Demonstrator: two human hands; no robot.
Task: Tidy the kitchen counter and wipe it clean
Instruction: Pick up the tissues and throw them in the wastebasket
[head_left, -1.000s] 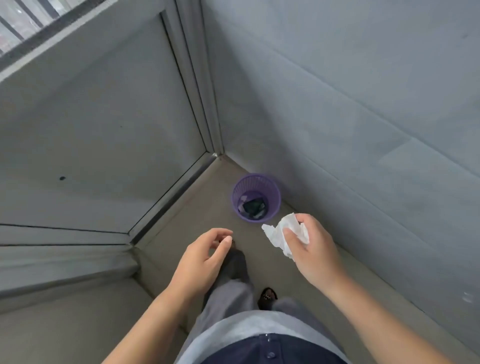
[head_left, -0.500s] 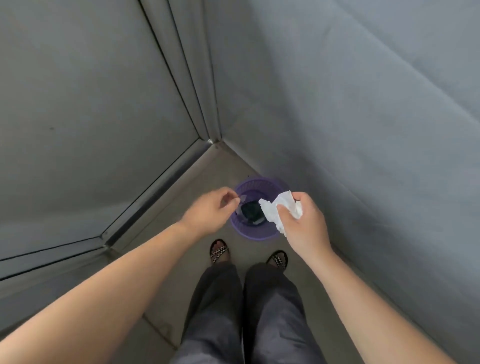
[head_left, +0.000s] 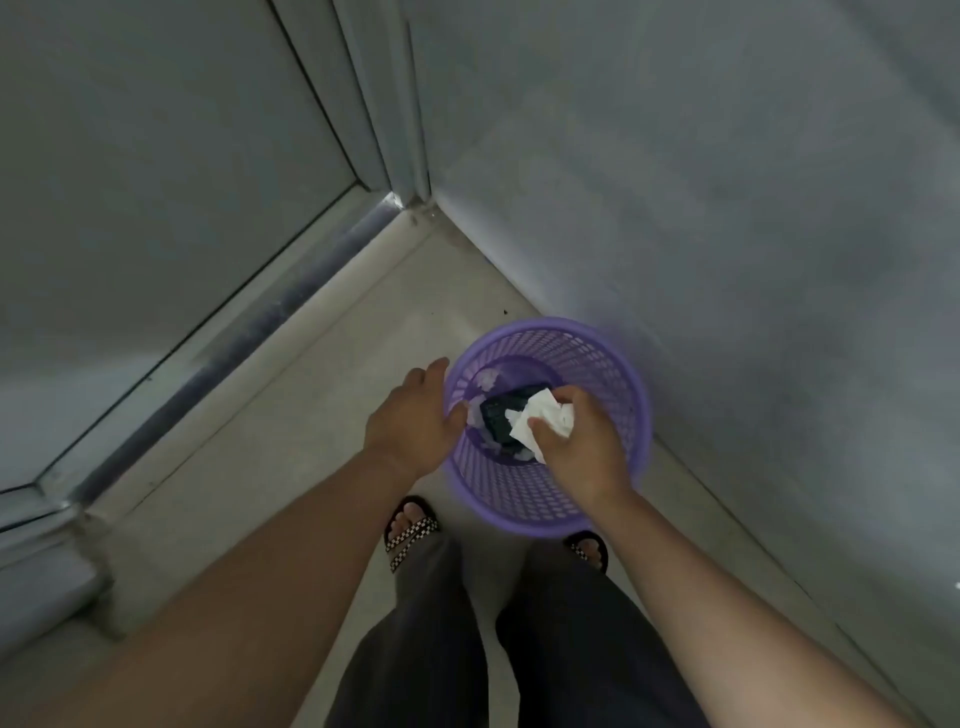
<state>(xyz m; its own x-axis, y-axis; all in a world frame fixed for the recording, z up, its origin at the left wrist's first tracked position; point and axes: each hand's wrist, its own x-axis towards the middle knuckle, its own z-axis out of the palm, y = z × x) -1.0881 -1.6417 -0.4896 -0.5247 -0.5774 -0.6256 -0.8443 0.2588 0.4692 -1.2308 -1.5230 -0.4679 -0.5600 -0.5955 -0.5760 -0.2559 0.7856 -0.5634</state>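
both hands now over purple bin (head_left: 613, 364): right hand (head_left: 582, 441) clutches tissue (head_left: 543, 421), left hand (head_left: 415, 415) open.

The right hand (head_left: 582, 441) covers the near part of the crumpled tissue (head_left: 543, 421). Under the tissue in the purple basket (head_left: 613, 374), a dark object (head_left: 501, 418) is too unclear to identify.

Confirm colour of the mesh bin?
Purple, a perforated plastic bin, seen in the head view, the only one.
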